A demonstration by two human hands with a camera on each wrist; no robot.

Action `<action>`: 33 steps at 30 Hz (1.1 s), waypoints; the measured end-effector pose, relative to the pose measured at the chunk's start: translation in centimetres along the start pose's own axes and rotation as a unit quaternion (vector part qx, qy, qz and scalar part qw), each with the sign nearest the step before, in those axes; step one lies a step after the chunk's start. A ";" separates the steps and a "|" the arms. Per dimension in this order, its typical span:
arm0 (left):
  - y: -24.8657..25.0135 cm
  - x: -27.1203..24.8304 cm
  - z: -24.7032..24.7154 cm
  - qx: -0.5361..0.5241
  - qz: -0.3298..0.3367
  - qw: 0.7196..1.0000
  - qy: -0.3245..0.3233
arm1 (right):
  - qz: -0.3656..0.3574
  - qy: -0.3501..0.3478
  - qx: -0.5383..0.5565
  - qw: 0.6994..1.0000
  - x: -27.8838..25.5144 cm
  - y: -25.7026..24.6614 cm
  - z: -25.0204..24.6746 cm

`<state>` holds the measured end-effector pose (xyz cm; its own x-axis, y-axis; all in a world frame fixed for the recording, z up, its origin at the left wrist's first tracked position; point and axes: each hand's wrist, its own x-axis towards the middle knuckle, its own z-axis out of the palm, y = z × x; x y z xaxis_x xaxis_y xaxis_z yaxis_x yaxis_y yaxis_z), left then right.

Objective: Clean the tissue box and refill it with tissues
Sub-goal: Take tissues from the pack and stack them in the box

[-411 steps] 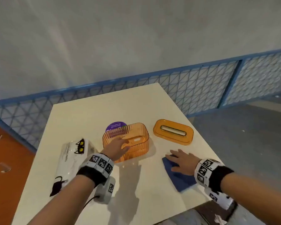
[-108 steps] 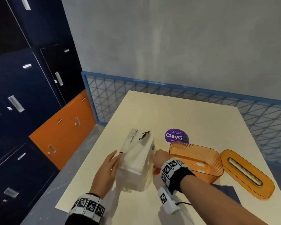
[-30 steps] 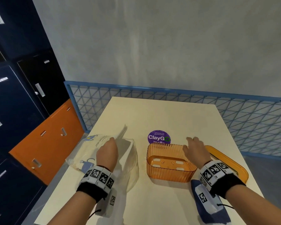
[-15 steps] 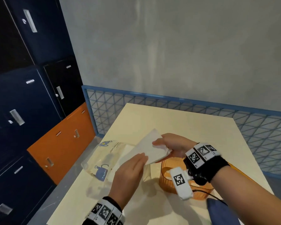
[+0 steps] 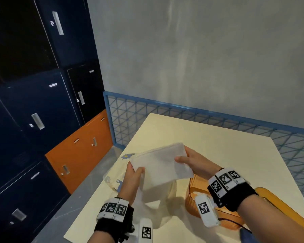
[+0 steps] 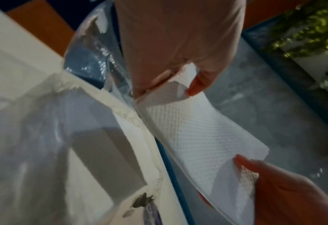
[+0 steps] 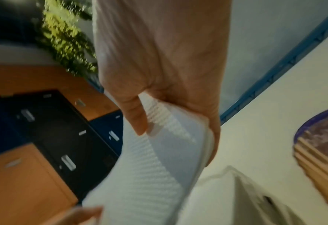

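Note:
A stack of white tissues (image 5: 161, 163) hangs in the air above the table, held at both ends. My left hand (image 5: 135, 171) pinches its near-left corner, thumb on top. My right hand (image 5: 182, 159) grips the right end, thumb over the stack and fingers under it. In the left wrist view my left hand (image 6: 180, 85) pinches the embossed tissue (image 6: 197, 137). The right wrist view shows my right hand (image 7: 178, 126) curled round the stack (image 7: 165, 159). The orange tissue box (image 5: 191, 193) stands open below my right wrist, mostly hidden. Its orange lid (image 5: 281, 209) lies to the right.
The emptied clear plastic wrapper (image 5: 115, 179) lies crumpled on the cream table (image 5: 218, 146) under the stack. A blue cloth (image 5: 247, 235) lies at the near right edge. A purple sticker (image 7: 324, 130) is on the table. Dark and orange lockers (image 5: 77, 155) stand left; a blue mesh rail (image 5: 200, 113) runs behind.
The tissue stack has come free of the wrapper and risen slightly. My left hand, open beside it half a second ago, now pinches its near corner; the right hand keeps its grip.

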<state>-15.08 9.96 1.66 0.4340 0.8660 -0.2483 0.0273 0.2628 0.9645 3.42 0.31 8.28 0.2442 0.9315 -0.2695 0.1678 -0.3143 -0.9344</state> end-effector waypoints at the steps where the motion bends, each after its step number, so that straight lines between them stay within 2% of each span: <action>1: 0.1 0.2 -0.1 0.046 0.023 0.999 0.010 | 0.013 0.003 -0.015 1.000 0.3 0.7 0.3; 3: 0.4 -0.3 0.0 0.083 0.072 0.994 0.016 | 0.028 0.027 -0.036 0.999 0.8 1.6 1.0; 7: 0.1 -0.9 0.4 0.090 0.157 0.982 0.053 | -0.018 0.122 0.021 0.992 1.2 2.0 2.1; 9: -1.0 -0.5 0.4 0.114 0.173 0.975 0.077 | -0.024 0.150 0.049 0.987 1.3 2.7 2.6; 12: -3.1 -0.1 0.8 0.183 0.163 0.967 0.070 | 0.007 0.189 0.058 0.980 1.1 5.0 3.6; 15: -4.1 0.0 1.3 0.212 0.169 0.961 0.062 | 0.023 0.196 0.062 0.978 1.1 6.1 4.0; 20: -3.5 0.3 1.4 0.184 0.189 0.962 0.074 | -0.001 0.203 0.062 0.977 1.3 5.8 3.3; 26: -3.4 0.5 1.3 0.211 0.151 0.965 0.035 | 0.051 0.174 0.045 0.982 1.1 6.6 3.1; 30: -1.7 0.5 1.6 0.216 0.159 0.962 0.045 | 0.044 0.189 0.048 0.980 1.1 6.0 2.4; 33: 0.2 0.4 2.7 0.226 0.164 0.960 0.020 | 0.057 0.192 0.041 0.979 0.7 5.3 0.8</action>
<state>-12.51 9.23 2.05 0.4507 0.8890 0.0808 0.2868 -0.2299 0.9300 3.68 -0.52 2.97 0.6000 0.7494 -0.2802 0.0458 -0.3818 -0.9231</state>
